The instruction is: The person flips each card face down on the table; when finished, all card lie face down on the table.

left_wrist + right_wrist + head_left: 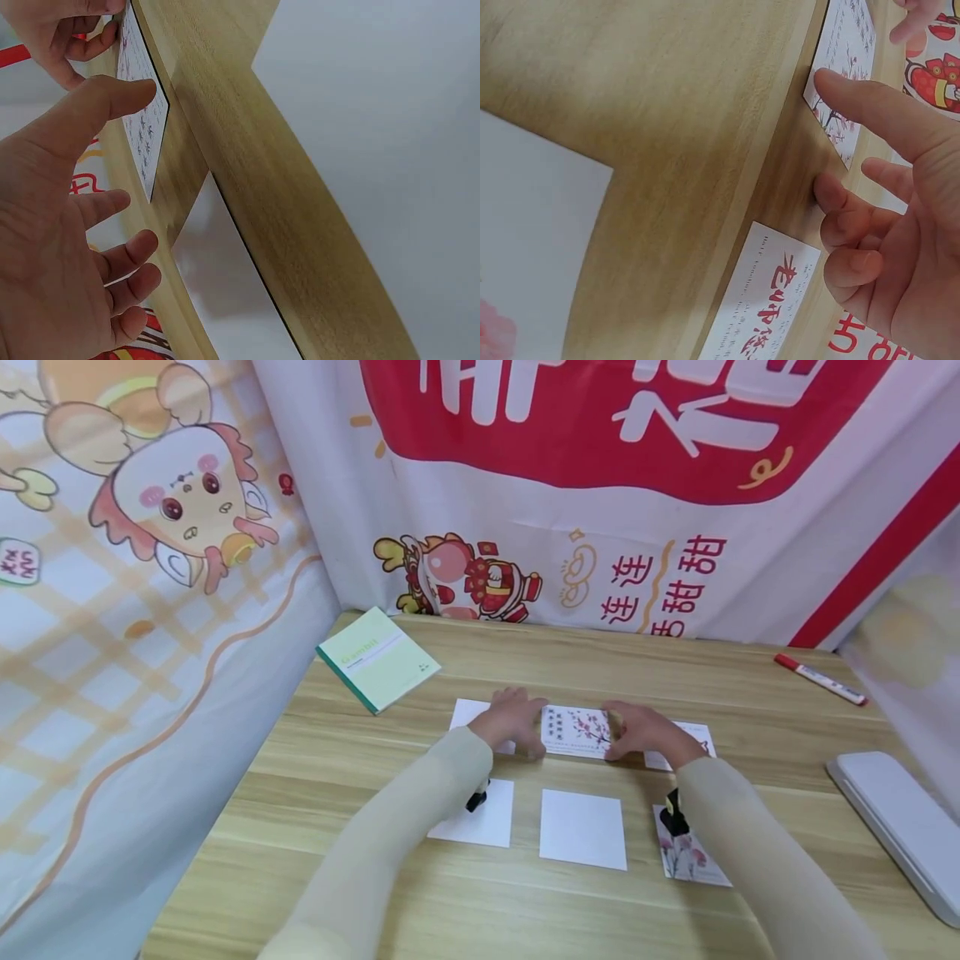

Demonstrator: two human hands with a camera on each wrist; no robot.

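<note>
A: Near row first. Three cards on the tabletop (360, 777): a blank card (480, 827) under the left wrist, a second blank card (582, 828) in the middle, a pink-flower card (686, 856) under the right forearm.

B: And the far row?

A: Three more. A white card (468, 714) on the left, mostly under the left hand (513, 722). A blossom card (576, 731) in the centre. A red-lettered card (693, 739) on the right, partly under the right hand (645, 731). Six cards in all.

B: Which one are the hands on?

A: The blossom card. It lies flat between the hands, long axis left to right. Left hand at its left short edge, right hand at its right short edge, both about equally near.

B: Fingers?

A: Left wrist view: thumb (124, 97) extended, tip against the card edge, other fingers loosely curled and holding nothing. Right wrist view: forefinger (870, 105) straight, tip on the card corner, remaining fingers curled under. Neither hand pinches or lifts it; both just touch.

B: Further back?

A: One green notebook (377, 658) far left, one red marker (819, 678) far right, one white tray (900, 827) at the right edge. All well apart from the hands.
</note>
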